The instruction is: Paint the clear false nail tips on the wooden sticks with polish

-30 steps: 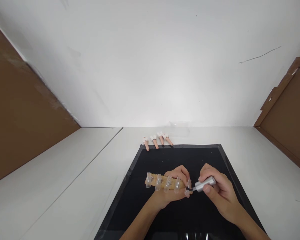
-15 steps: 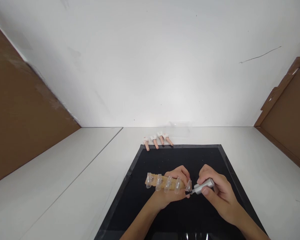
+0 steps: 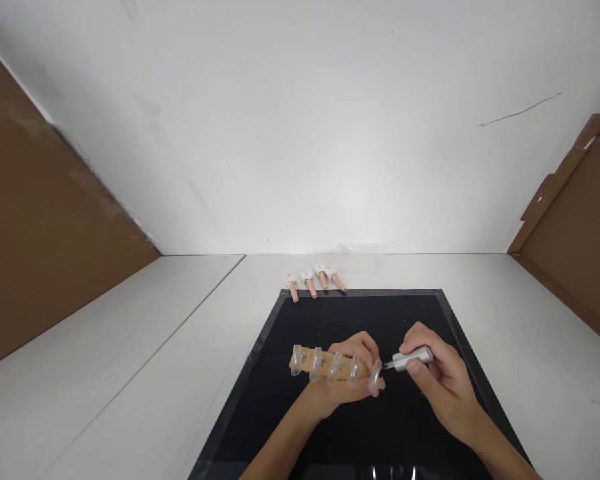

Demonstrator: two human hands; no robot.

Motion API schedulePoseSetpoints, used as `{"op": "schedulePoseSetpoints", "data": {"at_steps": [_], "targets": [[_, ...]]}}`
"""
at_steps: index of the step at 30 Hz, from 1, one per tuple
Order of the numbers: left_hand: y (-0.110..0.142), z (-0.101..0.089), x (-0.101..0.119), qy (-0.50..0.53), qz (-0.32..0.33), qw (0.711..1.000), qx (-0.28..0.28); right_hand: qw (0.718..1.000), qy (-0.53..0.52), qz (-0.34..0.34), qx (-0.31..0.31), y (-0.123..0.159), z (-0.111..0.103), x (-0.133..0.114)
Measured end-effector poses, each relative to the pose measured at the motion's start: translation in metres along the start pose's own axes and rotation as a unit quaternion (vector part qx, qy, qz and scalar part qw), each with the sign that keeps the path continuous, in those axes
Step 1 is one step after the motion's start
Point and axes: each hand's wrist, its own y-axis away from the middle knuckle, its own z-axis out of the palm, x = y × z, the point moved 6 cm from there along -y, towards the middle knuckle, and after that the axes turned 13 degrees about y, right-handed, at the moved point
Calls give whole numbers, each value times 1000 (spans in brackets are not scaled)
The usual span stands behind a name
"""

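Note:
My left hand (image 3: pixel 353 350) is closed around a tan, wood-like stick (image 3: pixel 307 360), held level above the black mat. Several clear false nails (image 3: pixel 335 368) sit in a row along it. The rightmost false nail (image 3: pixel 375 377) is at the stick's end, by my left fingertips. My right hand (image 3: pixel 443 380) pinches the silver handle of a nail polish brush (image 3: pixel 413 358). The brush's dark tip points left and meets the upper right edge of that end nail, where a dark spot shows.
A black mat (image 3: pixel 380 313) with taped edges lies on the white table (image 3: pixel 180 373). Several pinkish pegs with white tops (image 3: pixel 309 284) lie at its far left edge. Behind them is a clear plastic piece (image 3: pixel 363 259). Brown boards (image 3: pixel 50 200) stand at both sides, before a white wall.
My right hand has moved the brush up and slightly right, from the lower end of the rightmost false nail to its upper right edge. My left hand and the stick have barely shifted.

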Motion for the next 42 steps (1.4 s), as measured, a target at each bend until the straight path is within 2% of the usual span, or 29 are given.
{"op": "schedulePoseSetpoints", "data": {"at_steps": [5, 11, 15, 18, 23, 29, 34, 36, 39, 42], "targets": [[-1, 4, 4, 3, 18, 1000, -17, 999, -24, -14, -43, 2, 6, -1], [0, 2, 2, 14, 18, 1000, -20, 1000, -29, -6, 1, 3, 1, 0], [-1, 3, 4, -3, 33, 999, -28, 998, -50, -16, -31, 2, 6, -3], [-1, 5, 4, -7, 28, 999, -29, 999, -8, -16, -33, 2, 6, -2], [1, 3, -1, 33, 20, 999, -38, 998, 41, -13, 46, 2, -4, -1], [3, -2, -8, -38, 21, 998, -41, 996, 59, -67, -25, -1, 1, -11], [4, 1, -7, -11, 36, 998, -59, 994, 94, -35, 36, -3, -7, -6], [3, 0, -5, -45, 49, 996, -53, 995, 85, -55, 24, -3, -6, -9], [3, -1, -3, -102, 60, 992, -43, 991, 91, -92, -26, -3, -1, -15], [3, 0, -5, -87, 47, 994, -46, 990, 121, -75, -12, -3, -3, -12]]}}
